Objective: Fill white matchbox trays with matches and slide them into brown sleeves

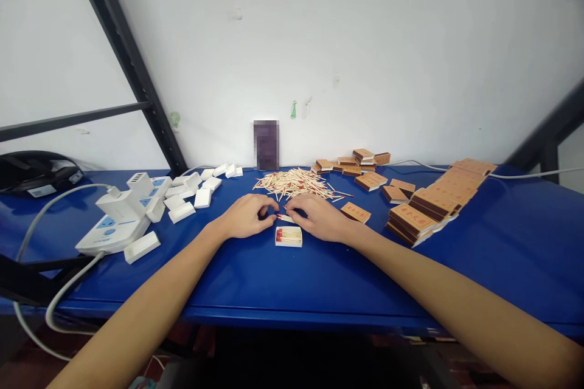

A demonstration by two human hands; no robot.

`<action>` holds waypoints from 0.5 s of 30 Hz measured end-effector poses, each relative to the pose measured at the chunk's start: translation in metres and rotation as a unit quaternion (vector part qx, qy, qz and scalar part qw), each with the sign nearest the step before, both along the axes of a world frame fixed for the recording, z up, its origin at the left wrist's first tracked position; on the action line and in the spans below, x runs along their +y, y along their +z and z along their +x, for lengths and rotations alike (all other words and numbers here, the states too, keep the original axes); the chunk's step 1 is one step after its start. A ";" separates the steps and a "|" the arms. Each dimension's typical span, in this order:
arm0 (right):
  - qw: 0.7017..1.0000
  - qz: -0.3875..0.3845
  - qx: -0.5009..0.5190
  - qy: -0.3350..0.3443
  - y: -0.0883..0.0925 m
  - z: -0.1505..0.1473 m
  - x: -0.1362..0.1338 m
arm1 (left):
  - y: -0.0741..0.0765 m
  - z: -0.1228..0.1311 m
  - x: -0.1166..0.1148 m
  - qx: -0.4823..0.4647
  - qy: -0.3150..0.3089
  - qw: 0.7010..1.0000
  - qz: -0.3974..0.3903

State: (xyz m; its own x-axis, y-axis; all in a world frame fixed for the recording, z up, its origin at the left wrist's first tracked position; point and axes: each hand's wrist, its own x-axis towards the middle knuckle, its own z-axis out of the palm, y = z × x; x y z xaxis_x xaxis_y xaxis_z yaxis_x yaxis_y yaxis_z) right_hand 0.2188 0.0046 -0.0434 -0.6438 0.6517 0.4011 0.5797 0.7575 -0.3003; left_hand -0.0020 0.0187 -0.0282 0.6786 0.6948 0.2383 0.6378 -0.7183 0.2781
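Note:
On the blue table, my two hands face each other just in front of a heap of loose matches [296,182]. My right hand [317,217] has its thumb and forefinger on a few red-headed matches [285,217]. These lie sideways, heads to the left, their other ends hidden by that hand. My left hand [249,216] is beside the match heads, thumb and forefinger curved with a gap between them. Just nearer to me sits a white matchbox tray [289,245], partly filled with matches whose heads point left.
Several white trays [181,211] lie at left, near a power strip [112,234] with chargers and cables. Brown matchbox sleeves [356,213] are scattered at right, beside long stacked rows [433,203]. A dark pixelated rectangle [266,144] stands against the wall. Black metal posts [132,67] flank the table.

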 end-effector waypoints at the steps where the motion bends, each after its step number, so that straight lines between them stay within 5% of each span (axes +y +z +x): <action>1: 1.000 -0.002 0.005 0.000 0.000 0.000 0.000 | 0.001 0.000 -0.001 -0.001 -0.001 1.000 -0.002; 7: 0.998 -0.034 0.061 0.007 0.002 0.002 -0.002 | 0.000 0.000 -0.001 0.010 0.007 1.000 -0.005; 15: 0.996 -0.040 -0.022 -0.076 0.009 0.012 0.001 | -0.005 0.006 -0.001 0.037 -0.029 0.999 0.021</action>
State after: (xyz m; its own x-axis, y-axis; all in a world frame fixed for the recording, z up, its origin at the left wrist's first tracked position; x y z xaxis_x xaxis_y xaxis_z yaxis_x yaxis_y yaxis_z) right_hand 0.2310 0.0056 -0.0343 -0.5508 0.7718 0.3176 0.7002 0.6344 -0.3274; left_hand 0.0035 0.0178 -0.0335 0.7340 0.6447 0.2136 0.6129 -0.7643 0.2008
